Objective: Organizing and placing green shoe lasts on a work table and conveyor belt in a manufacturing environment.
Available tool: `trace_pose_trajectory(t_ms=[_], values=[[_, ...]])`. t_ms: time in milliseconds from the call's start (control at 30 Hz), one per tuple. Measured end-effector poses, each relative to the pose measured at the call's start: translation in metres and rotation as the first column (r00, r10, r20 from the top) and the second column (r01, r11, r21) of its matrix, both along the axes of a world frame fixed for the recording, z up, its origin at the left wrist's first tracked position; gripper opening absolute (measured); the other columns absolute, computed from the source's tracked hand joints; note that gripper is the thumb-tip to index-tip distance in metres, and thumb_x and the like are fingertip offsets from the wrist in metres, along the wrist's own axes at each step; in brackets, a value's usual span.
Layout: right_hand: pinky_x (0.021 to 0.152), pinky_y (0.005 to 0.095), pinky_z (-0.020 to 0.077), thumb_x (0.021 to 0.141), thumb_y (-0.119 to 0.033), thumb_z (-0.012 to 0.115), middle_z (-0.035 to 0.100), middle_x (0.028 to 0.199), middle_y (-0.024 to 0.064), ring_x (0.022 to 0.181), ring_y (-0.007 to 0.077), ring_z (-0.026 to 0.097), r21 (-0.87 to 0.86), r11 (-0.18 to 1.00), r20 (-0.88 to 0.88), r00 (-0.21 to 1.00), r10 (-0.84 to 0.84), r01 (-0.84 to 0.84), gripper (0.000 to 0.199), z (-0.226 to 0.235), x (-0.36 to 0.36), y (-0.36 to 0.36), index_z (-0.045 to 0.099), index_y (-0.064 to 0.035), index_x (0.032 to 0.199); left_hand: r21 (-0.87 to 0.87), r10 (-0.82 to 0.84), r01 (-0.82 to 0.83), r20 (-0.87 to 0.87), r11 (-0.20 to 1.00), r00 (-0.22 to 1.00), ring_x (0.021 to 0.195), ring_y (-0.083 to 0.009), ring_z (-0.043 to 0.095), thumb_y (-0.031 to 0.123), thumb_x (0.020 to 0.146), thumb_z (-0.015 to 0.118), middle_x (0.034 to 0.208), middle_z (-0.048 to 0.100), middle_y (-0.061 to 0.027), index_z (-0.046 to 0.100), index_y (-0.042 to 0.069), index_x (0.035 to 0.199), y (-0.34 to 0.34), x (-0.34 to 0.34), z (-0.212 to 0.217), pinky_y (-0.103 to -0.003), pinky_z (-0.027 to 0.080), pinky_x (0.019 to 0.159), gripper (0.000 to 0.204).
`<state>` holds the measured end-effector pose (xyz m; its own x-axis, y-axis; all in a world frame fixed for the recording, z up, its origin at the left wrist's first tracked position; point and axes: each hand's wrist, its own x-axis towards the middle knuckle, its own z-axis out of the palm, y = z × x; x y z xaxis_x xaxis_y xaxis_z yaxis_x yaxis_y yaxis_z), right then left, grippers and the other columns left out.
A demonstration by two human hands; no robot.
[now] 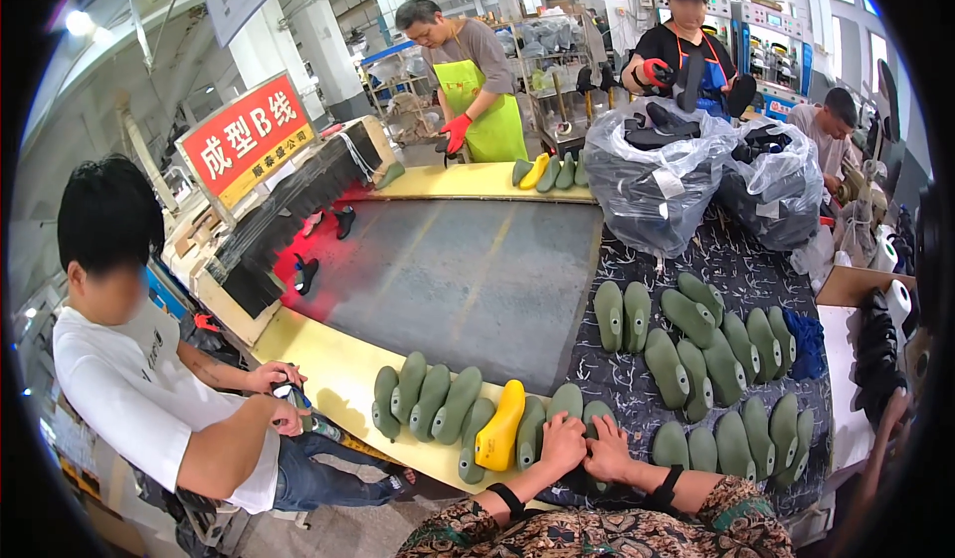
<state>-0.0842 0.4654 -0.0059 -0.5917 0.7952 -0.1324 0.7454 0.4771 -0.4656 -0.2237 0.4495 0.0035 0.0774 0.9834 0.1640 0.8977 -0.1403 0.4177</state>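
Note:
My left hand (564, 444) is closed on the heel end of a green shoe last (566, 399), whose sole faces up. Close beside it, my right hand (608, 454) is closed on a second green shoe last (596, 415); my fingers and the hand hide part of it. Left of my hands, a yellow shoe last (502, 424) lies between two green lasts (530, 433) on the pale yellow ledge. Farther left, several green lasts (432, 399) lie side by side. To my right, a row of green lasts (734, 444) rests on a dark patterned cloth.
More green lasts (696, 354) cover the cloth (637, 250). A grey conveyor belt (448, 270) runs beyond the ledge, carrying dark shoes (305, 275). Plastic bags of dark shoe parts (657, 175) stand at its far right. Co-workers stand left, opposite and right; a red sign (246, 140) stands left.

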Motion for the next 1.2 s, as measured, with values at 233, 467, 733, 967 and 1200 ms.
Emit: trace_pose_trajectory(t_ms=[233, 467, 733, 967, 1200], values=[[0.100, 0.0516, 0.0223, 0.072, -0.033, 0.056, 0.030, 0.138, 0.0193, 0.131, 0.0360, 0.021, 0.058, 0.998, -0.052, 0.998, -0.029, 0.032, 0.034, -0.008, 0.001, 0.001, 0.066, -0.0132, 0.098, 0.007, 0.009, -0.009, -0.010, 1.000, 1.000, 0.111, -0.0307, 0.043, 0.012, 0.069, 0.057, 0.098, 0.059, -0.0062, 0.062, 0.006, 0.085, 0.002, 0.002, -0.001, -0.046, 0.034, 0.089, 0.017], [0.098, 0.0516, 0.0249, 0.070, -0.033, 0.058, 0.033, 0.136, 0.0200, 0.129, 0.0377, 0.024, 0.128, 0.991, -0.052, 0.998, -0.020, 0.027, 0.035, -0.008, 0.004, 0.003, 0.067, -0.0127, 0.096, 0.030, 0.011, -0.010, -0.004, 0.999, 1.000, 0.112, -0.0297, 0.043, 0.012, 0.071, 0.055, 0.097, 0.060, -0.0051, 0.063, 0.007, 0.083, 0.006, 0.005, -0.007, -0.046, 0.034, 0.090, 0.015], [0.098, 0.0514, 0.0249, 0.071, -0.032, 0.056, 0.034, 0.136, 0.0196, 0.129, 0.0376, 0.024, 0.105, 0.994, -0.059, 0.998, -0.029, 0.035, 0.035, -0.002, -0.002, -0.010, 0.067, -0.0119, 0.097, 0.029, 0.018, -0.018, 0.004, 0.999, 1.000, 0.111, -0.0299, 0.043, 0.011, 0.071, 0.056, 0.097, 0.059, -0.0058, 0.063, 0.006, 0.083, -0.007, 0.000, -0.006, -0.045, 0.033, 0.091, 0.015], [0.096, 0.0525, 0.0255, 0.070, -0.030, 0.054, 0.034, 0.135, 0.0191, 0.128, 0.0372, 0.025, 0.115, 0.990, -0.110, 0.992, -0.065, 0.077, 0.035, 0.005, 0.001, -0.008, 0.067, -0.0099, 0.096, 0.105, -0.009, 0.012, -0.026, 0.994, 1.000, 0.102, -0.0327, 0.048, 0.006, 0.068, 0.056, 0.086, 0.062, -0.0058, 0.063, 0.008, 0.076, 0.004, 0.005, -0.001, -0.046, 0.038, 0.084, 0.011], [0.090, 0.0528, 0.0287, 0.069, -0.032, 0.055, 0.038, 0.131, 0.0188, 0.126, 0.0366, 0.028, 0.086, 0.994, -0.202, 0.978, -0.049, 0.068, 0.035, 0.012, 0.000, 0.003, 0.066, -0.0103, 0.095, 0.228, -0.144, 0.144, -0.019, 0.963, 0.989, 0.090, -0.0329, 0.051, 0.003, 0.065, 0.053, 0.080, 0.061, -0.0105, 0.062, 0.004, 0.073, 0.019, -0.006, -0.006, -0.042, 0.038, 0.086, 0.012]])
